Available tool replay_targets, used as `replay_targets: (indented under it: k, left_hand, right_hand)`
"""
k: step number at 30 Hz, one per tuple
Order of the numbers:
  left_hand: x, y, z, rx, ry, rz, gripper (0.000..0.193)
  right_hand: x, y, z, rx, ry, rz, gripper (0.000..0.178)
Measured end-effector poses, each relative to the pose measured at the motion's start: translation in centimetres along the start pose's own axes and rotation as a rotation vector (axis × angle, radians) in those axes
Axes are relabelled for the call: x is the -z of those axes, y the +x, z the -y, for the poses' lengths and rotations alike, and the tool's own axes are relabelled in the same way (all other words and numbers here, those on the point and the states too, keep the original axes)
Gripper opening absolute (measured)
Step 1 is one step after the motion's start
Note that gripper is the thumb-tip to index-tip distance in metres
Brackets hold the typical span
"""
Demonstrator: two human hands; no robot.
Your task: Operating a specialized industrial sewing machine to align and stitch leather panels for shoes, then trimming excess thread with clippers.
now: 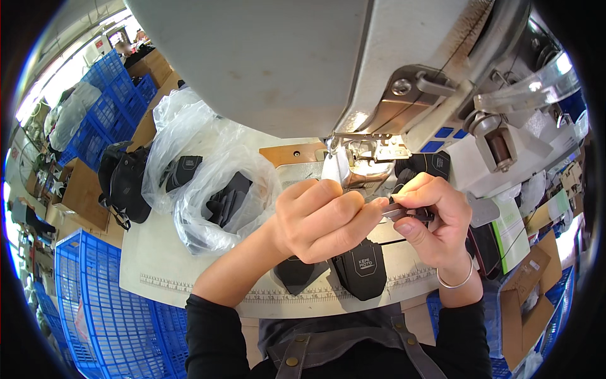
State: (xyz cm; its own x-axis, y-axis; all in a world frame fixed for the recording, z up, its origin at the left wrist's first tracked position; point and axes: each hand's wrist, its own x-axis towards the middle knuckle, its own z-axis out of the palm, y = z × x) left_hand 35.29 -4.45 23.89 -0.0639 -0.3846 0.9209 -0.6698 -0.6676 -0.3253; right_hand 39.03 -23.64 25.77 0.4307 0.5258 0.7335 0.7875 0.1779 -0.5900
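My left hand [325,221] and my right hand [437,218] meet over the sewing table, just in front of the needle area of a sewing machine [252,69]. Both are closed, fingertips pinching a small dark grey piece [396,213] between them. Its exact kind is partly hidden by my fingers. Below the hands lie a black printed panel [358,271] and another dark panel [300,273], the latter partly under my left hand. More black material [435,165] sits behind my right hand, by the machine's base. A silvery bangle circles my right wrist.
Clear plastic bags [189,215] holding black panels lie on the table [151,252] at left, beside a black bag-like item [123,180]. Blue crates [101,297] stand at the left. An open cardboard box [527,303] is at the right. A ruler strip runs along the table's front edge.
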Motion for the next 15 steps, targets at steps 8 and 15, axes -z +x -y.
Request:
replay_targets:
  k: [8, 15]
  left_hand:
    - [0.07, -0.15, -0.06, -0.004, 0.051, 0.000, 0.032]
    - [0.01, -0.35, 0.07, -0.015, 0.063, -0.010, 0.033]
  right_hand:
    - [0.02, -0.20, 0.15, -0.032, -0.004, -0.006, 0.023]
    - [0.17, -0.22, 0.18, -0.008, -0.047, 0.011, 0.025]
